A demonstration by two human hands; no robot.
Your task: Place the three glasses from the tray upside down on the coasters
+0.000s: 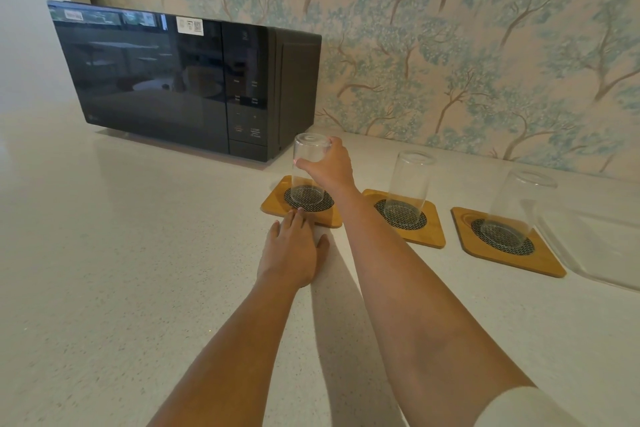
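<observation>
Three wooden coasters with dark mesh centres lie in a row on the counter. A clear glass [410, 184] stands upside down on the middle coaster [434, 222], and another glass [516, 208] stands upside down on the right coaster [547, 262]. My right hand [330, 165] grips a third glass [304, 166], upside down, its rim on the left coaster [272, 203]. My left hand [294, 250] rests flat on the counter, fingertips touching that coaster's front edge.
A black microwave [187, 80] stands at the back left, close behind the left coaster. A clear glass tray [595, 246] sits at the right edge beside the right coaster. The pale counter [121, 253] stretches left and toward me. Patterned wall behind.
</observation>
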